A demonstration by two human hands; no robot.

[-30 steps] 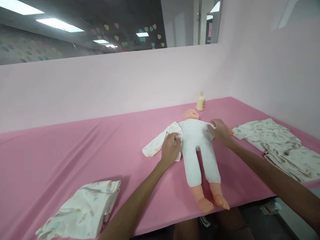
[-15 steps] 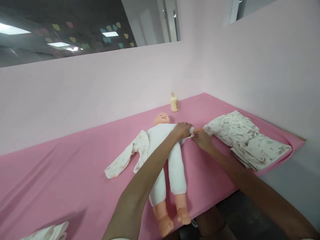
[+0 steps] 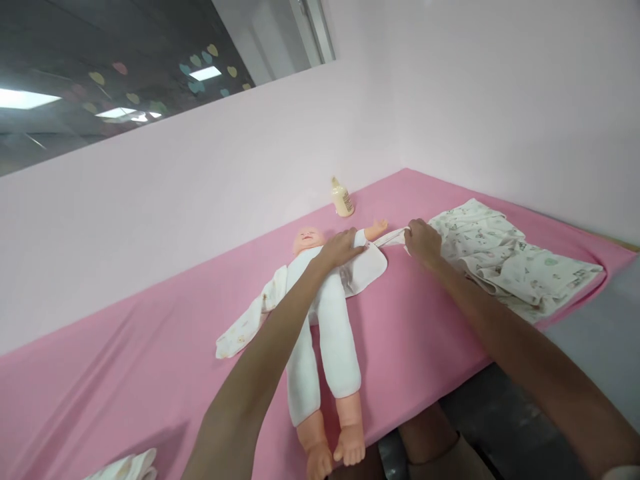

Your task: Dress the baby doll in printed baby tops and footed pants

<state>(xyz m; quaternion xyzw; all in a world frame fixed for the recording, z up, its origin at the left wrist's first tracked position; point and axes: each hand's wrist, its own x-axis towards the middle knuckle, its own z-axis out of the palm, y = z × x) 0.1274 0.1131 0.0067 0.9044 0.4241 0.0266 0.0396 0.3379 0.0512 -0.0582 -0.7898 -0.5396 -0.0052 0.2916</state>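
Note:
A baby doll (image 3: pixel 333 313) in white lies face up, its head toward the wall and its bare feet at the table's front edge. Beneath it spreads a printed baby shirt (image 3: pixel 250 323), with one sleeve laid out at the doll's left side in view. My left hand (image 3: pixel 341 248) is closed around the doll's upper arm; its grip is partly hidden. In my right hand (image 3: pixel 423 241) is pinched the end of the shirt's other sleeve, pulled taut and narrow toward the right. The doll's hand (image 3: pixel 379 229) shows bare above that sleeve.
Pink cloth (image 3: pixel 425 333) covers the table. Patterned baby clothing (image 3: pixel 510 257) lies at the right, and a pump-less cream bottle (image 3: pixel 343 200) stands near the wall. Another folded white cloth (image 3: pixel 131 465) is at the bottom left. Walls border the back and right.
My right hand has moved right and away from the doll's arm, drawing the sleeve out. The doll's hand is now uncovered. The camera view has tilted.

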